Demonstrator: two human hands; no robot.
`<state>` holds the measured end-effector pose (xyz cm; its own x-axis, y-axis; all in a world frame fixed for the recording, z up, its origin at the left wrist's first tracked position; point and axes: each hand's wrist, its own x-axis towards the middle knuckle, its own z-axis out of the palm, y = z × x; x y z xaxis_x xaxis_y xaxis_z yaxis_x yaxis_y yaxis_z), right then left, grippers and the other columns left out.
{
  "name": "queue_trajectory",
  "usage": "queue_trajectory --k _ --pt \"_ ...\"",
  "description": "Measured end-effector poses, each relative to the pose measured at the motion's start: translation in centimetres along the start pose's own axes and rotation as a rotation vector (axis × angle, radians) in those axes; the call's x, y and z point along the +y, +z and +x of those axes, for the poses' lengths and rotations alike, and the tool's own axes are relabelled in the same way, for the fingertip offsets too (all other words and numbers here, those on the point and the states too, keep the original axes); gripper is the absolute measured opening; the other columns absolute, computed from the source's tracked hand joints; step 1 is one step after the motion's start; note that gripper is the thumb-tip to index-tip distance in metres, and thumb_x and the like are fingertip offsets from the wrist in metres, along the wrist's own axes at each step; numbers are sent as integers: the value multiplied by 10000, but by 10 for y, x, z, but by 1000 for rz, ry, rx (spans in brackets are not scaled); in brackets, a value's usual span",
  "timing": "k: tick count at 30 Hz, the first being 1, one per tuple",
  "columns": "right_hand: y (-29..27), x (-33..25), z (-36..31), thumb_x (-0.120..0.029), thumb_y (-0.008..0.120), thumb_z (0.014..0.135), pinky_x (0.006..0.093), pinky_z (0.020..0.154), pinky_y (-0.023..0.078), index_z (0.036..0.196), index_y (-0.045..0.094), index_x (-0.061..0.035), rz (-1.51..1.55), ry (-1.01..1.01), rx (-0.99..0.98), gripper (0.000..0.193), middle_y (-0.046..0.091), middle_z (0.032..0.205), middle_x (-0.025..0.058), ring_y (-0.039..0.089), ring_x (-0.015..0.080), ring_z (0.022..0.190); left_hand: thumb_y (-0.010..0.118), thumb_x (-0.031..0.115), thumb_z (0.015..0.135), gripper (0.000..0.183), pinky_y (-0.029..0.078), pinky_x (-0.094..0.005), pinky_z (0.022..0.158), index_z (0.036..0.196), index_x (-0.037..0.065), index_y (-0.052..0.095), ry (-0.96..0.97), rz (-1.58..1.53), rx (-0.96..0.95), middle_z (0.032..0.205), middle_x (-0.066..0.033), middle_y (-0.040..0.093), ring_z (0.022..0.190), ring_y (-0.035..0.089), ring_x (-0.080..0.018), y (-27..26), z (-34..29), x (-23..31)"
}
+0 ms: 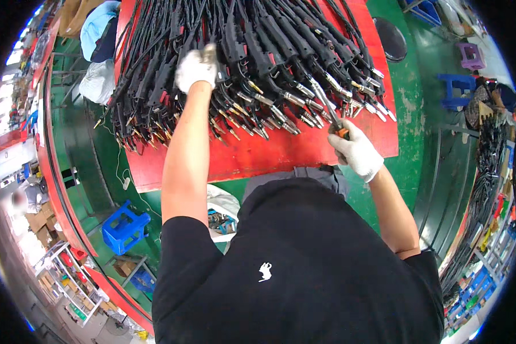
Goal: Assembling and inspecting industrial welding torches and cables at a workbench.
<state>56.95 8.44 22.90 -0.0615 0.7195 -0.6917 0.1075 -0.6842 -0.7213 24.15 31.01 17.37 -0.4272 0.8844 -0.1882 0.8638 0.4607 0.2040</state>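
Note:
Many black welding torches (269, 43) with silver and brass tips lie packed side by side on a red table (258, 163). Over the left part of the bunch is my left hand (196, 70) in a white glove. Its fingers are smeared and partly turned away, so I cannot see whether a torch handle is in them. My right hand (358, 152), also gloved, is closed round the orange and dark handle of a hand tool (325, 103). The tool's long silver shaft points up and left to the torch tips at the right; its working end is hard to make out.
A white bag (222, 202) with small parts hangs by the table's near edge. Blue stools stand at the left (123, 229) and right (457, 90), and a round black seat (390, 40) is by the table. More black cables (487, 166) lie on a bench at far right.

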Motion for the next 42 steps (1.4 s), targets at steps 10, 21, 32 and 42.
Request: queue_trajectory --k 10,21,32,42 --pt "18 36 -8 -189 655 938 276 517 405 1104 566 -63 4 101 -63 227 529 750 -6 488 83 589 758 523 815 546 512 -415 874 1047 29 749 128 -203 -73 1018 -209 743 986 710 -338 -16 102 -159" --pt "36 23 -5 -267 676 934 298 661 471 1102 584 -60 -177 143 -211 282 587 877 31 554 117 753 678 462 921 396 525 -408 948 1144 141 742 220 -78 187 1130 -116 745 1077 698 -315 -31 31 -110" --pt "72 -15 12 -310 625 923 409 943 488 1187 583 -17 -697 -152 -537 397 666 1073 212 647 337 1054 626 174 1007 326 571 -298 771 1293 18 619 209 -1609 -808 1214 -133 693 947 700 -217 45 -193 -109" --pt "118 -3 44 -293 561 935 453 947 502 1264 607 -96 -1137 -269 -770 386 698 1136 212 659 383 1092 721 279 947 350 550 -271 621 1153 1 665 -339 -1324 -470 916 -54 700 760 673 -137 51 -265 -174"
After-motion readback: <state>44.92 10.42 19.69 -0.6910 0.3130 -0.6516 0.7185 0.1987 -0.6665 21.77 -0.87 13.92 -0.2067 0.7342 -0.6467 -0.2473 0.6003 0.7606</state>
